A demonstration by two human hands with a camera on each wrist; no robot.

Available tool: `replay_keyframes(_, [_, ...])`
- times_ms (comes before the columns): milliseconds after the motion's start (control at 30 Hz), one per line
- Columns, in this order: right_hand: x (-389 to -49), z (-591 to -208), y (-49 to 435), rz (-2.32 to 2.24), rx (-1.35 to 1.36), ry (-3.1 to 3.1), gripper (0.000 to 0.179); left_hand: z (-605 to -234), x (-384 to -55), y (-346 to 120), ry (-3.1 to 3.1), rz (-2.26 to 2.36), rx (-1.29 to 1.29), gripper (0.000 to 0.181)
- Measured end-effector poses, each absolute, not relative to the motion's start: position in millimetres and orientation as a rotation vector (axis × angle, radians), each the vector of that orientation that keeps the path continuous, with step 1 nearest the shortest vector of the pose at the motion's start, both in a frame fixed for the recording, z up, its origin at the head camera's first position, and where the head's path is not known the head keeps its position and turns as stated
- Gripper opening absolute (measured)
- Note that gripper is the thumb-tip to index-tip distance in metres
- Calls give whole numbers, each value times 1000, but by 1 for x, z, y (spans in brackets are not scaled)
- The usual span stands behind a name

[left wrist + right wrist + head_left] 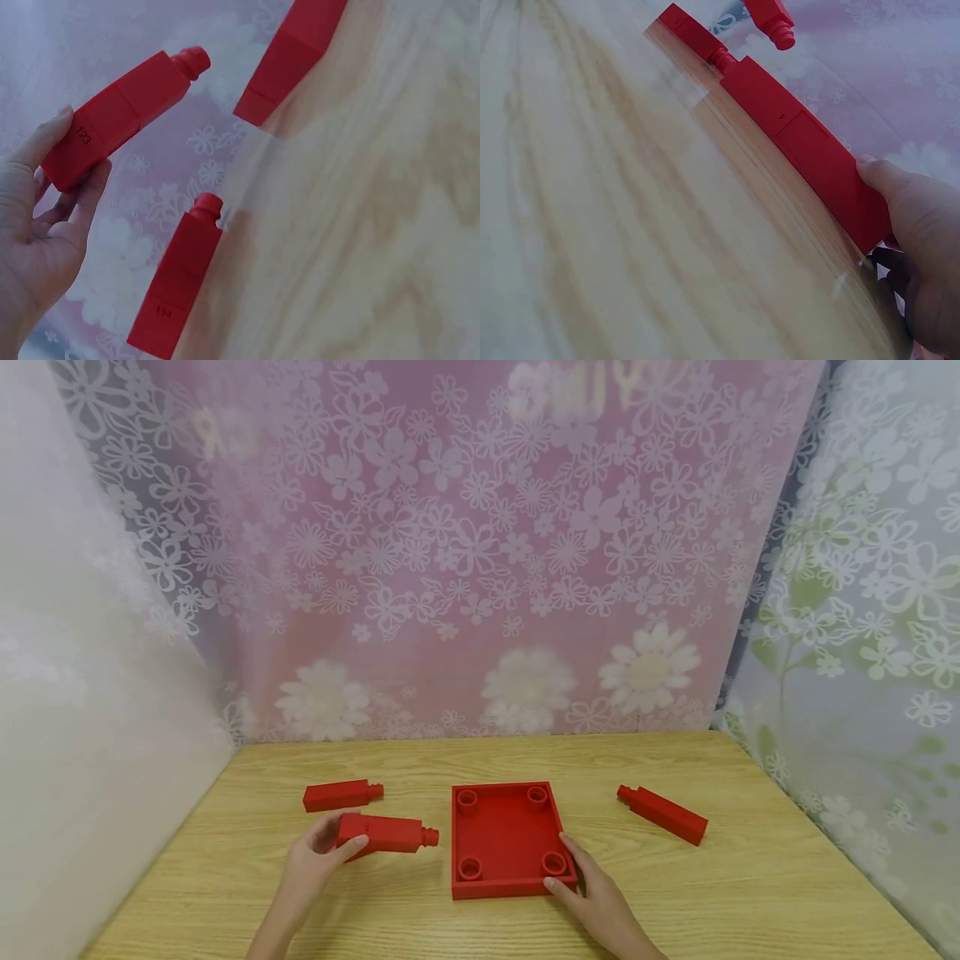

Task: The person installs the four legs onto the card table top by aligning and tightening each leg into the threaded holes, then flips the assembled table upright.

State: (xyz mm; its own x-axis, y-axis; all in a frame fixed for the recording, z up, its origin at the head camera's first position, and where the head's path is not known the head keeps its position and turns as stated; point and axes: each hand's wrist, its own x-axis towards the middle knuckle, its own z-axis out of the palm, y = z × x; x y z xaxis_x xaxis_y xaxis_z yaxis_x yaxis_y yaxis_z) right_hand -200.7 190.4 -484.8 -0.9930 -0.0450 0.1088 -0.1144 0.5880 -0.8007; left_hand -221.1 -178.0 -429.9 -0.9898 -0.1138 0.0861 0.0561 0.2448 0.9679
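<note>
My left hand (311,852) grips a red square-sided leg (390,833) by its thick end, thumb on the near side. The leg is raised off the table, its narrow threaded tip pointing right; the left wrist view shows "123" on its face. My right hand (596,902) grips the near right corner of a red square tray-like panel (506,889), thumb at the front side and fingers at the right side. This panel lies flat, with a round socket inside each corner. In the right wrist view the thumb (881,176) presses its outer side.
A similar red leg (337,796) lies behind my left hand, marked "114" in the left wrist view. Another red leg (663,816) lies slanted to the right of the panel. The wood-grain table (420,760) ends at a flowered curtain (465,568), with sheets on both sides.
</note>
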Motion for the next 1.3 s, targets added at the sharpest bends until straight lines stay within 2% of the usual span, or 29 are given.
replay_keyframes(733, [-201, -486, 189, 1400, 122, -2734, 77, -406, -261, -148, -2200, -1887, -271, 49])
replay_keyframes(1300, [-202, -487, 190, 1373, 153, -2719, 76, -384, -297, -108, -2173, -1901, -290, 54])
